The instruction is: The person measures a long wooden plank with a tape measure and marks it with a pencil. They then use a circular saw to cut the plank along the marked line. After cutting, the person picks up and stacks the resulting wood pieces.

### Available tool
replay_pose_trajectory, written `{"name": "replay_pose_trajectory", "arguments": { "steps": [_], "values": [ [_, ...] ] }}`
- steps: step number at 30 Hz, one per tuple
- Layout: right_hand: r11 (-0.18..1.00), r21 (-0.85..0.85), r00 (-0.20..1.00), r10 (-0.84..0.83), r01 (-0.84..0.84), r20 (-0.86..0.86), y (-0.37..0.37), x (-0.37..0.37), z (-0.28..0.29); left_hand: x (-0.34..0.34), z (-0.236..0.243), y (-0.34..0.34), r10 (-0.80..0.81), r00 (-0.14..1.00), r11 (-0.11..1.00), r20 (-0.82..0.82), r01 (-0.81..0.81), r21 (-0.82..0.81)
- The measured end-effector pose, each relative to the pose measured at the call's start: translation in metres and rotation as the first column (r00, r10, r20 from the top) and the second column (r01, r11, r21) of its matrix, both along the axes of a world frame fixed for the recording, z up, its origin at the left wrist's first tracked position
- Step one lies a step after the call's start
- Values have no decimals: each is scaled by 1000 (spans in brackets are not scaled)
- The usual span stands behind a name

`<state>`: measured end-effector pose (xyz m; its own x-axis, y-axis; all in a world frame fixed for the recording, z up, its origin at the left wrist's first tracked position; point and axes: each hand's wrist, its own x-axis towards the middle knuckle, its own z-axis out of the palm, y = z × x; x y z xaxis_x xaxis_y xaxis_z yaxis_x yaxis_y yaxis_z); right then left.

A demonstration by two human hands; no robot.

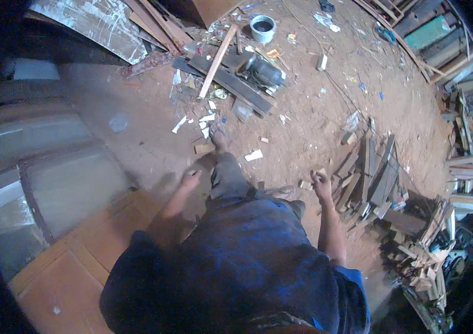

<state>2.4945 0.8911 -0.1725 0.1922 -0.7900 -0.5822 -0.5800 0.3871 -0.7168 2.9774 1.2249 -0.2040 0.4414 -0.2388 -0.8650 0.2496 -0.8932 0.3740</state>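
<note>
My left hand (191,178) hangs in the air beside my left leg, its fingers curled in. Whatever it might hold is hidden. On the other side, my right hand (320,182) is held out with bent fingers, also closed. A pale spot shows at its fingertips, too small to name. Nearest to the right hand is a heap of dark wood offcuts (367,172) on the ground. A wooden panel door (80,261) lies to the left, below my left hand. My left foot (219,138) is stepped forward beside a small wood block (204,148).
Ahead, an electric motor (264,71) sits by dark planks (228,86), with a white bucket (263,29) behind. A cable (339,89) with a white box (322,62) crosses the dirt floor. Scrap wood (428,273) piles up along the right; large boards (91,25) lean at the far left.
</note>
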Motion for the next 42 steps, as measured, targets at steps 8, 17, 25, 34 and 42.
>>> {"name": "replay_pose_trajectory", "arguments": {
  "steps": [8, 17, 25, 34, 42],
  "values": [
    [964, -18, 917, 247, -266, -313, 0, 132, -121, 213, -87, -60, -352, 887, 936, 298, 343, 85],
    [883, 284, 917, 398, -375, -27, -89, 419, -245, 359, -280, -174, -626, 710, 780, 324, 585, 225],
    [642, -4, 525, 623, -767, -579, -202, 514, -487, 424, -498, -321, -424, 522, 860, 740, 488, 149],
    [616, 69, 527, 721, -784, -451, -235, 527, -534, 415, -494, -347, -204, 905, 913, 374, 313, -261],
    [655, 116, 645, 756, -747, -111, -187, 526, -376, 402, -280, -233, -71, 959, 973, 274, 127, -191]
  ]
}}
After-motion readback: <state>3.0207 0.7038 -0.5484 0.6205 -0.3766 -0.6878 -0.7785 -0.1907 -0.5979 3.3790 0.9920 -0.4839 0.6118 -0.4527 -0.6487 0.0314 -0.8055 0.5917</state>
